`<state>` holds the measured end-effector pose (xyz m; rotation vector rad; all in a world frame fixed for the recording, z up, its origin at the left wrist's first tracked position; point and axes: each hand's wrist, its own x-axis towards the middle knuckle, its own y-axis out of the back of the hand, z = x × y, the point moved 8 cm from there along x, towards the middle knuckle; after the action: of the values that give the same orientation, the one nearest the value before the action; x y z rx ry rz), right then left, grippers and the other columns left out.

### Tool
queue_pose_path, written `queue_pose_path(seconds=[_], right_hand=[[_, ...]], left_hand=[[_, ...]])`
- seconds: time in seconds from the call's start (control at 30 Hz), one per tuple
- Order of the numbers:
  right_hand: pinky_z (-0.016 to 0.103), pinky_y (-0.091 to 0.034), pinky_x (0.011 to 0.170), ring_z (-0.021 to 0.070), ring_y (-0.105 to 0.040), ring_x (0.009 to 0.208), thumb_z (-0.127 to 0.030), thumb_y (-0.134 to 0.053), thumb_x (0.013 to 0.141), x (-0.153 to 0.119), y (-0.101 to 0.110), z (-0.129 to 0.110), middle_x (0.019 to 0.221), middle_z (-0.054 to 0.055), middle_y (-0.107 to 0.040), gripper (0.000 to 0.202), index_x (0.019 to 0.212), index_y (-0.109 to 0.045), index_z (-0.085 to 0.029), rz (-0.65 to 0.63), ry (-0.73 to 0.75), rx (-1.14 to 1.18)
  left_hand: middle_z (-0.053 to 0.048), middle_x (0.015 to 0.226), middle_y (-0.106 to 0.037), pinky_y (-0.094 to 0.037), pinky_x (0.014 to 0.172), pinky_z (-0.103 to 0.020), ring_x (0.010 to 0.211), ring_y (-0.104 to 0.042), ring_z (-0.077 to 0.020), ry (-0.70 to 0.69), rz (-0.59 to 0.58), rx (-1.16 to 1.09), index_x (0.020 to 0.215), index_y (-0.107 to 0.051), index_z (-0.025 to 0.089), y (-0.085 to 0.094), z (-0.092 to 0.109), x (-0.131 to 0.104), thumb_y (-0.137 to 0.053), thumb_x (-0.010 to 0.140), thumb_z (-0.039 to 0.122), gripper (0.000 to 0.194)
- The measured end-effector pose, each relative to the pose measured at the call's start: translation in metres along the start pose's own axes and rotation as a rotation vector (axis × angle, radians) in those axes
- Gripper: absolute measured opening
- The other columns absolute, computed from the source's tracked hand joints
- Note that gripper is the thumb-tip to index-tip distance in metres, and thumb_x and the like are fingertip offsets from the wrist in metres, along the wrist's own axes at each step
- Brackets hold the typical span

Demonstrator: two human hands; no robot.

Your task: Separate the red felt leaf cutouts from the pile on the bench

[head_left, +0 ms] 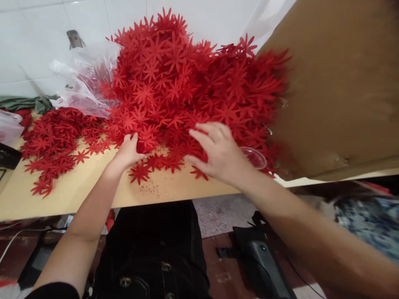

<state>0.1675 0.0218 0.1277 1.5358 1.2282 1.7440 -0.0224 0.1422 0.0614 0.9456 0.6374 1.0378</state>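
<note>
A tall heap of red star-shaped felt-like flower pieces point(174, 83) rises against the wall. My left hand point(128, 150) is at the heap's lower front edge, thumb and fingers apart around some of the pieces; it does not visibly grip any. To the right, my right hand point(218, 151) is spread with curved fingers in front of the heap, and nothing shows in its grasp. Several loose flower pieces point(140, 172) lie on the table between and below the hands. Part of a clear round plastic lid or dish point(255, 158) shows behind my right wrist.
The pale yellow table point(177, 189) ends just before my lap. A smaller pile of darker red pieces point(52, 137) spreads at left, near a clear plastic bag point(90, 79). A large brown board or carton side point(339, 91) stands at right. A black bag point(258, 257) lies below.
</note>
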Motion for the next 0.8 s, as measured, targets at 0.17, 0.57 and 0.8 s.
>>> queue_pose_path(seconds=[0.17,0.57,0.8], right_hand=[[0.055,-0.035,0.104,0.0362,-0.031,0.134,-0.064,-0.043,0.077,-0.044,-0.056,-0.001,0.145,0.022,-0.033,0.082,0.139,-0.033,-0.011,-0.248,-0.132,0.127],[0.056,-0.027,0.108,0.0423,-0.012,0.141,-0.062,-0.052,0.073,-0.012,-0.121,-0.074,0.153,0.024,-0.010,0.093,0.144,-0.021,-0.009,-0.379,-0.136,0.258],[0.054,-0.031,0.107,0.0410,-0.029,0.135,-0.046,-0.032,0.088,0.045,-0.148,-0.076,0.145,0.019,-0.035,0.067,0.142,-0.028,-0.006,-0.488,-0.182,0.135]], left_hand=[[-0.016,0.132,-0.051,-0.036,0.107,-0.041,0.124,-0.048,-0.0269,-0.002,0.163,0.011,0.129,-0.048,0.011,0.031,-0.023,-0.025,-0.056,0.077,0.044,0.062],[-0.027,0.150,-0.019,-0.021,0.114,-0.039,0.141,-0.021,-0.0334,0.145,0.110,0.006,0.140,-0.027,0.002,-0.033,-0.020,0.029,-0.049,0.082,0.043,0.075],[-0.016,0.130,-0.053,-0.040,0.102,-0.028,0.119,-0.053,-0.0211,0.123,0.136,-0.044,0.122,-0.054,0.010,-0.015,-0.029,0.057,-0.047,0.083,0.032,0.045]])
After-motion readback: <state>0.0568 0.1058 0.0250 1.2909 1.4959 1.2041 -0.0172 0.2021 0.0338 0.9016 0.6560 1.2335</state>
